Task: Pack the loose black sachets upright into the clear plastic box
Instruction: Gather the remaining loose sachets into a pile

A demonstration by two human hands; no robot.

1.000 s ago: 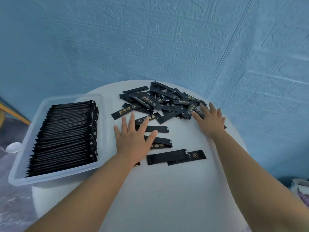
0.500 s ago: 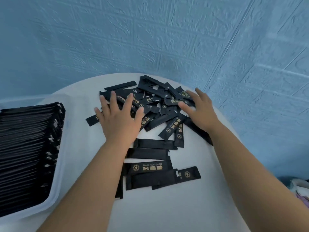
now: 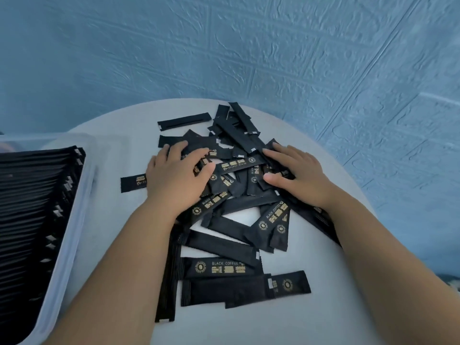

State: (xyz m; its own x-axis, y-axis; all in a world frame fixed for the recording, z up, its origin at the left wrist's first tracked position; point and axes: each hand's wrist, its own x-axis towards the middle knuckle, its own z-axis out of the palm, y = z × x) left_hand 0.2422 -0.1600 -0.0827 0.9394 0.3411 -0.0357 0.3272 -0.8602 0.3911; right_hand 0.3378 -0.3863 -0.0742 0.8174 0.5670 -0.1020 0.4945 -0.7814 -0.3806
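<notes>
White round surface [image 3: 323, 307] before a blue wall [image 3: 224, 58] carries loose sachets [image 3: 239, 145], where your left hand [image 3: 178, 178] and right hand [image 3: 298, 175] press flat, each grip apart, seemingly pinching nothing.

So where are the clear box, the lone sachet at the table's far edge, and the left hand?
clear box [image 3: 86, 195], head view, bare right-hand wall.
lone sachet [image 3: 184, 121], head view, its middle.
left hand [image 3: 174, 180], head view, back of the hand.
</notes>
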